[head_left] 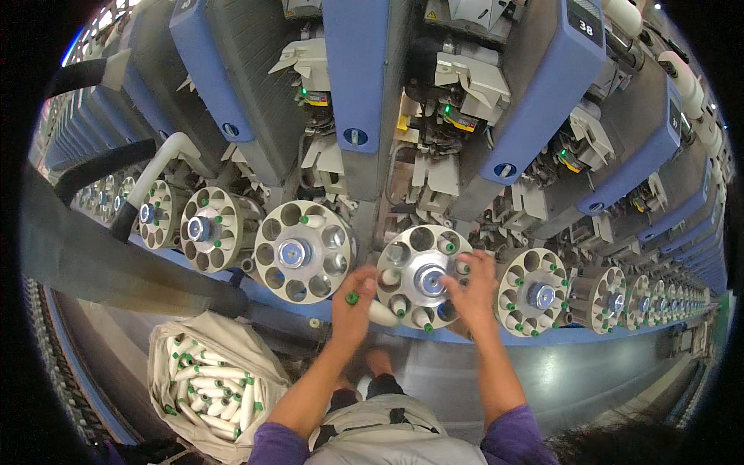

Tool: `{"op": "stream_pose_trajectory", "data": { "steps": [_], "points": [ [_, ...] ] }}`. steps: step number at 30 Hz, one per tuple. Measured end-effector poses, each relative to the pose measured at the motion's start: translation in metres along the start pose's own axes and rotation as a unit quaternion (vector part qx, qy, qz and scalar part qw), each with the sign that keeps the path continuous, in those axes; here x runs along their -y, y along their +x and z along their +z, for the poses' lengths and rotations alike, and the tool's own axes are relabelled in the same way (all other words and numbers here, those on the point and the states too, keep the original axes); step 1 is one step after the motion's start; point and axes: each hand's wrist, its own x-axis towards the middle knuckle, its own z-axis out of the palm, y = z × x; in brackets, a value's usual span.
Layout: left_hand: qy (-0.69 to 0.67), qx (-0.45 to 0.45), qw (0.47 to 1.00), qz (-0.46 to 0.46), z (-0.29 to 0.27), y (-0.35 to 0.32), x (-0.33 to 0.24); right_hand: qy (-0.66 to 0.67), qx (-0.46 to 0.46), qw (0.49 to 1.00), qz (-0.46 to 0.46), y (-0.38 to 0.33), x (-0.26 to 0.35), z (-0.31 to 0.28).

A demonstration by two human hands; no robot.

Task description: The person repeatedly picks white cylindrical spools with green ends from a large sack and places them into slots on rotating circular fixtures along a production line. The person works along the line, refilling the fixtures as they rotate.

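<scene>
Below-left of the grip stands 1 open sack (267, 358), probably for easy reach, the left hand (353, 314) closes around 1 white bobbin (383, 313), and rightward the right hand (474, 291) spreads over the round magazine (416, 258), perhaps steadying it.

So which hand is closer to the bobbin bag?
Left: the left hand is up and right of the bag; the right hand is farther right, at a round holder.

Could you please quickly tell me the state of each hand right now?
Left hand: closed, holding a bobbin.
Right hand: open, thumb and fingers apart at the wheel; whether it touches anything cannot be told.
</scene>
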Motion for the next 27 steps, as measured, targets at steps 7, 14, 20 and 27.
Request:
{"op": "stream_pose_trajectory", "data": {
  "steps": [7, 14, 20, 27],
  "points": [
    [0.079, 0.323, 0.94, -0.07, 0.128, -0.023, 0.056, 0.064, -0.084, 0.994, -0.021, -0.019, 0.005, -0.06],
    [0.25, 0.299, 0.92, 0.023, -0.008, -0.098, 0.056, 0.178, 0.279, 0.944, 0.012, -0.061, 0.098, 0.002],
    [0.255, -0.439, 0.832, -0.225, -0.317, -0.268, 0.029, 0.279, 0.506, 0.791, -0.201, -0.147, 0.227, 0.092],
    [0.317, -0.595, 0.687, -0.272, -0.503, -0.344, 0.032, 0.308, 0.549, 0.727, -0.274, -0.25, 0.415, 0.267]
  ]
}}
